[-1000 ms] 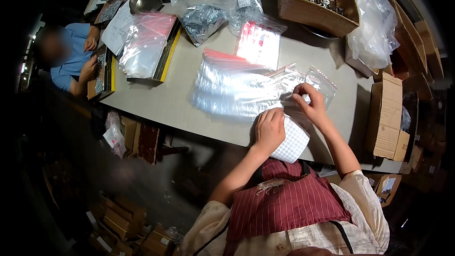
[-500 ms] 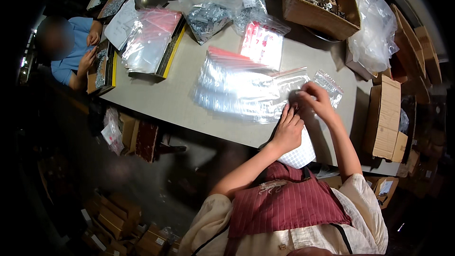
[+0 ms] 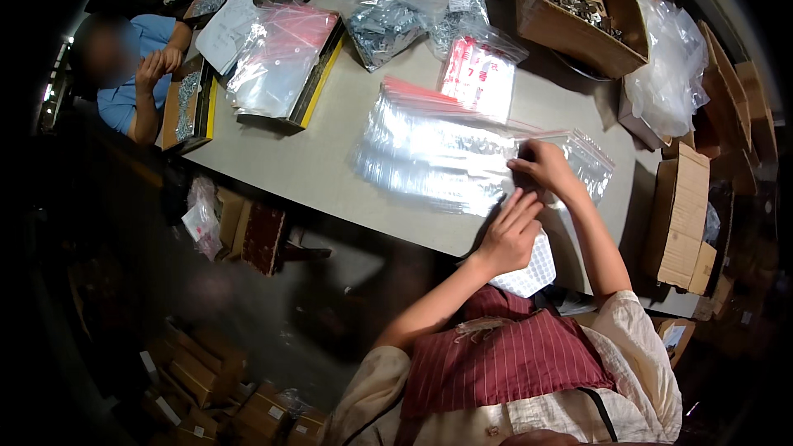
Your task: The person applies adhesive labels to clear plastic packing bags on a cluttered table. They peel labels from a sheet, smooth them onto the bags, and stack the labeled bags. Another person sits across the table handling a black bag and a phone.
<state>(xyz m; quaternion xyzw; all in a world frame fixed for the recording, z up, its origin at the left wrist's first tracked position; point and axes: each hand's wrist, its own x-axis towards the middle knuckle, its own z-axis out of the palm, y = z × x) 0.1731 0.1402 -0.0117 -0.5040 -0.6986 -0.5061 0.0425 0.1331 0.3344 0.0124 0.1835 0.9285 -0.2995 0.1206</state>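
Note:
A wide fan of clear zip bags with red tops [image 3: 438, 149] lies overlapped on the table in front of me. My right hand [image 3: 547, 169] is over the fan's right end, thumb and fingers drawn together against the bags. Whatever is between those fingertips is too small to make out. Just below, my left hand [image 3: 510, 235] has its fingers stretched out, over the upper part of a white sheet of round dots [image 3: 533, 271] at the table's near edge. More clear zip bags [image 3: 591, 161] lie right of my right hand.
Behind the fan lies a red-printed bag pack [image 3: 477, 74], with bags of metal parts [image 3: 384, 29] beyond. A cardboard box of metal pieces [image 3: 586, 41] stands far right. At left, a tray of bags [image 3: 281, 66] sits near a co-worker [image 3: 140, 74] with a parts box [image 3: 188, 111].
The view has shifted, so the table sits farther right. My right hand has moved left over the fan, and more clear bag shows right of it. My left fingers have lifted slightly.

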